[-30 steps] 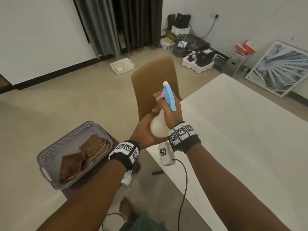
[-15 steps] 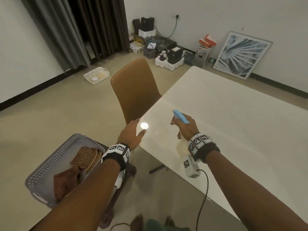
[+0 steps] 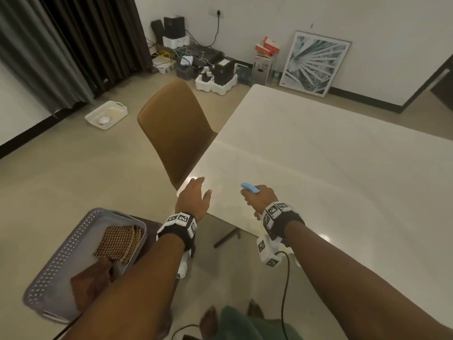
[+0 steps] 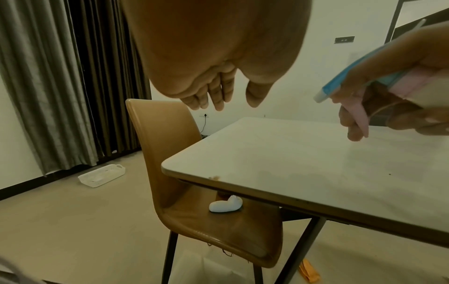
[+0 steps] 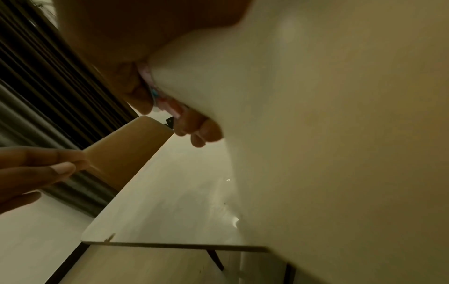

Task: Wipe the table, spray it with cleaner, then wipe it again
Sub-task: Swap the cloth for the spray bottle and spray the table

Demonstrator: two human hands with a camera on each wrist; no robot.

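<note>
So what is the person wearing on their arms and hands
Both forearms are bare, no sleeves or gloves. Each wrist has a black band ringed with white blocks printed with black square markers. A white marker-tagged camera unit hangs under the right wrist, with a thin black cable trailing down from it.

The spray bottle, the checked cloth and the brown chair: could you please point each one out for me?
spray bottle (image 4: 350, 77), left wrist view, blue nozzle top.
checked cloth (image 3: 120, 241), head view, middle of the fold.
brown chair (image 3: 176, 123), head view, backrest.
</note>
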